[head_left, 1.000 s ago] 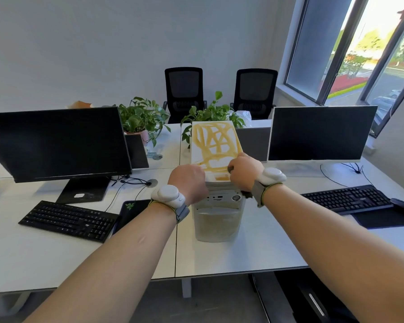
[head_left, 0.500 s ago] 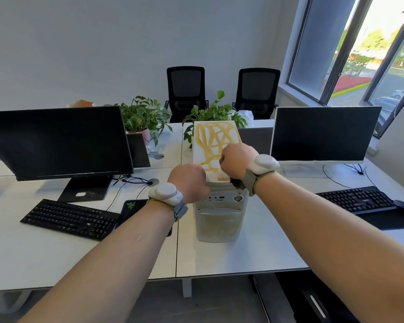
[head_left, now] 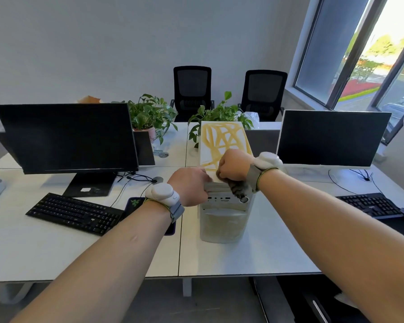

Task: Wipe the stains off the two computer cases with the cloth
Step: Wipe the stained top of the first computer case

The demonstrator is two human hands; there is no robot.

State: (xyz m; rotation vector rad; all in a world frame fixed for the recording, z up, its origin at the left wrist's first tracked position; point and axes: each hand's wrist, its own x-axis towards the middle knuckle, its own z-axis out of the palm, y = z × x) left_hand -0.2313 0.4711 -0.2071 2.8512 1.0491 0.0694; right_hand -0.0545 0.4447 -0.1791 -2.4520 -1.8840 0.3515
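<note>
1. Right hand point(head_left: 233, 164) clenched round the dark cloth point(head_left: 237, 188), on the near edge of the computer case point(head_left: 222, 206); left hand point(head_left: 191, 185) grips its near-left corner.
2. Case mid-worktop point(head_left: 266, 252); only one in view.
3. Best bet: firm overlapping strokes farward; smooth white top, yellow streaks point(head_left: 224, 138).

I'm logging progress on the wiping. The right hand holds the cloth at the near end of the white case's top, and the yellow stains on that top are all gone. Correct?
Not quite. The head view shows the right hand gripping the cloth at the near end of the case, but the yellow stains still cover most of its top.
</note>
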